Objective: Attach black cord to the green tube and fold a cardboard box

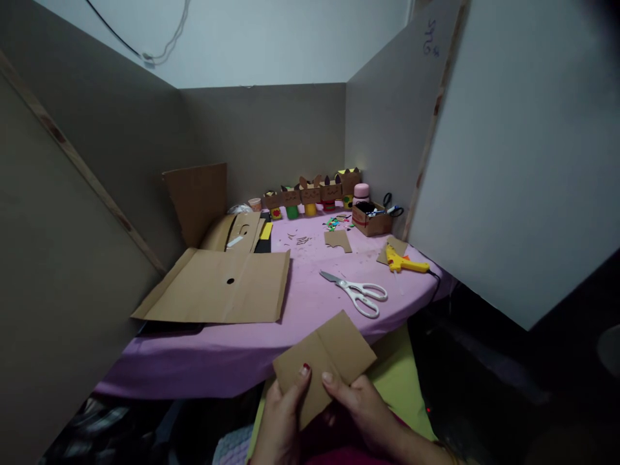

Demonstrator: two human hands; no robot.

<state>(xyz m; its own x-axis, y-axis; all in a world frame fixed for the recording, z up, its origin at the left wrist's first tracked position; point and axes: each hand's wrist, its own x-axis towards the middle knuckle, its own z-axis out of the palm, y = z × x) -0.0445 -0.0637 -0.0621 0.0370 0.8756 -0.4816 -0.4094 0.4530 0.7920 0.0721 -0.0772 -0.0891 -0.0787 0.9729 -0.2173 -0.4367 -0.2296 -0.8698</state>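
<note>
A small brown cardboard piece [325,361] with a crease down its middle is held in front of the table's near edge. My left hand [281,420] grips its lower left side, thumb on top. My right hand [364,413] grips its lower right side, thumb pressed on the face. White-handled scissors [358,294] lie on the pink tablecloth [310,310] just beyond the piece. A yellow glue gun [404,262] lies to the right of them.
A large flat cardboard sheet [220,287] with a hole covers the table's left. Cardboard figures on coloured tubes [312,194] line the back. A small box of tools [372,218] stands at back right. Grey partition boards [513,161] enclose the table.
</note>
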